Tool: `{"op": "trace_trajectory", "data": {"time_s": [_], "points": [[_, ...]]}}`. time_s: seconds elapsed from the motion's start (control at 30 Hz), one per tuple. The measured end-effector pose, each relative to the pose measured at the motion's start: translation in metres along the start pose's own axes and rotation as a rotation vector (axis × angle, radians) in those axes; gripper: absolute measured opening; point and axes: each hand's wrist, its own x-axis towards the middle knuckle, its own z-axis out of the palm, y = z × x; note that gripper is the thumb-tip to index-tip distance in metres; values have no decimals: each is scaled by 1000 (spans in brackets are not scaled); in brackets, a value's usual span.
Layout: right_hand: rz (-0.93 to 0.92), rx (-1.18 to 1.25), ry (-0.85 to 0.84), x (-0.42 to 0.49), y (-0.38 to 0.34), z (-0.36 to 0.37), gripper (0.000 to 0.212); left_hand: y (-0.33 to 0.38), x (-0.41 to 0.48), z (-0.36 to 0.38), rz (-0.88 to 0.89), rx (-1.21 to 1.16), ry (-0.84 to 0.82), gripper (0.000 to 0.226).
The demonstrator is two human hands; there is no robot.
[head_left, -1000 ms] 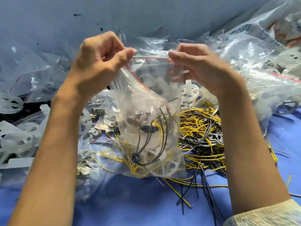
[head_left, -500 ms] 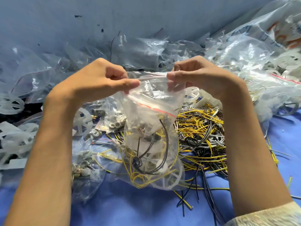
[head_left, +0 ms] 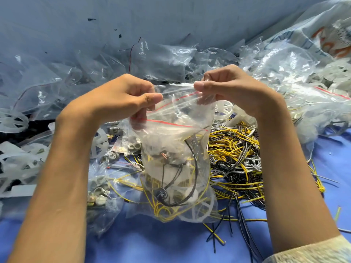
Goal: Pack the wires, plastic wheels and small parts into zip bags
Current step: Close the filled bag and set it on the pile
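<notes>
Both hands pinch the bag's top edge: left hand [head_left: 121,99] at the left corner, right hand [head_left: 233,90] at the right, thumbs on the near side, apart with the mouth stretched between them. Bag [head_left: 174,168] hangs below, its bottom down on the blue mat [head_left: 152,243] beside the wire pile [head_left: 233,154].

Change: over the last second the hands came down from high in view and the bag dropped with them, so it now rests instead of dangling. The top has slackened and folded, and its red zip line [head_left: 167,122] shows in two slanted runs.

Inside: yellow and black wires, a wheel [head_left: 195,209], small parts. Filling looks done, and this looks like the sealing step. Can't tell whether the zip is pressed closed; probably not yet. More loose wires and another wheel [head_left: 224,109] remain outside.
</notes>
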Motion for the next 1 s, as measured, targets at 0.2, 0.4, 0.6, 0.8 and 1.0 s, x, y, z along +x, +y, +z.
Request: {"op": "trace_trajectory", "data": {"time_s": [0.2, 0.4, 0.6, 0.8, 1.0], "points": [[-10, 13, 19, -1, 2, -4, 28, -7, 4, 0, 10, 84, 69, 29], [-14, 8, 34, -3, 3, -7, 32, -12, 8, -3, 84, 245, 324, 41], [20, -1, 35, -8, 9, -14, 28, -24, 6, -10, -6, 64, 258, 7], [173, -109, -47, -14, 16, -20, 54, -33, 5, -11, -251, -230, 165, 32], [155, -95, -76, -19, 16, -29, 43, -33, 0, -12, -248, -268, 139, 27]]}}
